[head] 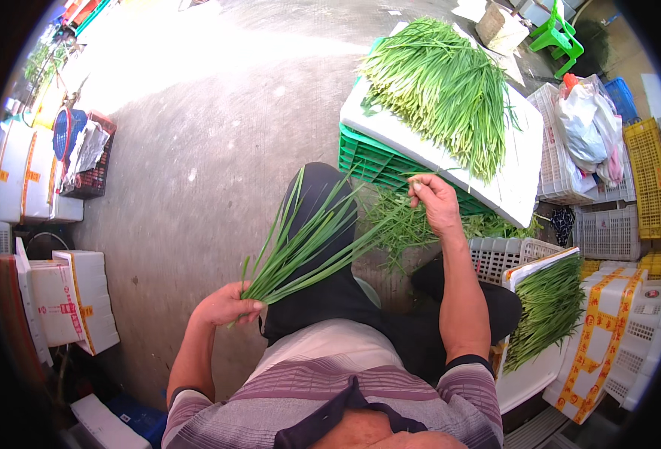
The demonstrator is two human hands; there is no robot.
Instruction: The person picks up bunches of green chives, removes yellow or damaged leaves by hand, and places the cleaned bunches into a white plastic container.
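My left hand point(230, 303) grips a loose bunch of long green Chinese chives point(302, 252) by one end. The leaves fan out over my left knee, and a few stretch towards my other hand. Thumb and forefinger pinched together, my right hand point(434, 203) seems to hold a small piece of chive leaf point(416, 184). It is raised beside the near edge of a white foam board point(518, 163). On that board lies a large heap of chives point(437, 95), pale stems towards me. Scattered green leaf scraps point(400, 224) cover the floor below my right hand.
A green plastic crate point(375, 154) supports the foam board. At my right, a foam box lid or tray point(518, 387) bears more chives point(549, 314), beside a taped foam box point(594, 348) and several plastic crates point(605, 233). Foam boxes point(89, 303) stand at the left, on the concrete floor point(196, 168).
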